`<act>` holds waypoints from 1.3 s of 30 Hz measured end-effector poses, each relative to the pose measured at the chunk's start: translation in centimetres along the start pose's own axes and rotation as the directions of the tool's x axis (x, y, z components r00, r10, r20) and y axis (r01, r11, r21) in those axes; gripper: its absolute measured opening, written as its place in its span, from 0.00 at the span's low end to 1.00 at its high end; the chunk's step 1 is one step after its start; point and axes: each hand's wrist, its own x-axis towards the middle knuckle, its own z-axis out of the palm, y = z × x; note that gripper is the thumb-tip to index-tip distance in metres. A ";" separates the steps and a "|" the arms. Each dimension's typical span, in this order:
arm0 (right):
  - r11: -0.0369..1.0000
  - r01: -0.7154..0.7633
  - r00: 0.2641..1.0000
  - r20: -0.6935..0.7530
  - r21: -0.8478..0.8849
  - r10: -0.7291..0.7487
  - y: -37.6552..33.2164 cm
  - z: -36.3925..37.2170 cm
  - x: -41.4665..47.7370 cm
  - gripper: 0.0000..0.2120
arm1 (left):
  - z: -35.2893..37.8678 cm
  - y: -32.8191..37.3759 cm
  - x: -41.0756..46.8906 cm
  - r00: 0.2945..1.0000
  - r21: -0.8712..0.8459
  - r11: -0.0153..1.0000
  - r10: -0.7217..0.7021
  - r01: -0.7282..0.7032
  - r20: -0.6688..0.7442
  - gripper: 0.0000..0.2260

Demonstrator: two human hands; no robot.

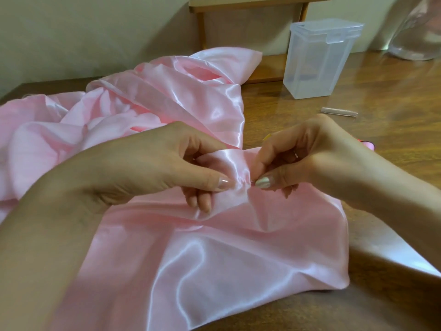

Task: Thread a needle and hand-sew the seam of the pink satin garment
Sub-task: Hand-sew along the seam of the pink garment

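The pink satin garment [195,254] lies spread and bunched over the wooden table. My left hand [167,168] pinches a gathered fold of the satin between thumb and fingers at the centre. My right hand [298,158] meets it from the right, with thumb and forefinger pinched right at the puckered seam [241,185]. A tiny metallic glint between the two thumbs looks like the needle [252,180]; most of it is hidden in the fabric and fingers. No thread is visible.
A clear plastic lidded box [317,60] stands at the back right. A small clear tube [338,111] lies on the wooden table [393,96] behind my right hand. A pink spool [368,144] peeks out beside my right wrist. A wooden frame stands at the wall.
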 end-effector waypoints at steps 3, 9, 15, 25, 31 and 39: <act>1.000 0.004 1.000 0.018 -0.001 -0.004 0.0 0.0 0.1 0.11 | 0.2 -0.1 0.1 1.000 0.016 1.000 0.020 -0.020 -0.005 0.15; 0.996 -0.009 0.999 0.051 0.088 0.004 0.2 -0.1 0.1 0.09 | 0.1 -0.4 0.1 1.000 -0.007 1.000 0.028 -0.028 -0.006 0.08; 0.991 0.006 0.995 0.095 0.136 -0.019 0.6 -0.3 0.1 0.07 | 0.1 -0.7 0.2 1.000 0.000 1.000 0.026 -0.026 -0.017 0.05; 0.986 0.011 0.991 0.128 0.167 -0.033 0.8 -0.5 0.2 0.10 | 0.2 -0.9 0.5 0.998 -0.050 0.998 0.042 -0.044 -0.040 0.05; 0.997 -0.072 0.997 0.023 -0.014 0.072 2.6 -0.6 1.3 0.08 | 0.4 -0.9 0.5 0.999 -0.088 0.996 0.022 -0.026 -0.036 0.05; 0.997 -0.053 0.996 0.071 0.052 0.049 2.3 -0.4 1.1 0.07 | 0.6 -0.8 0.6 0.999 -0.097 0.994 0.037 -0.040 -0.030 0.05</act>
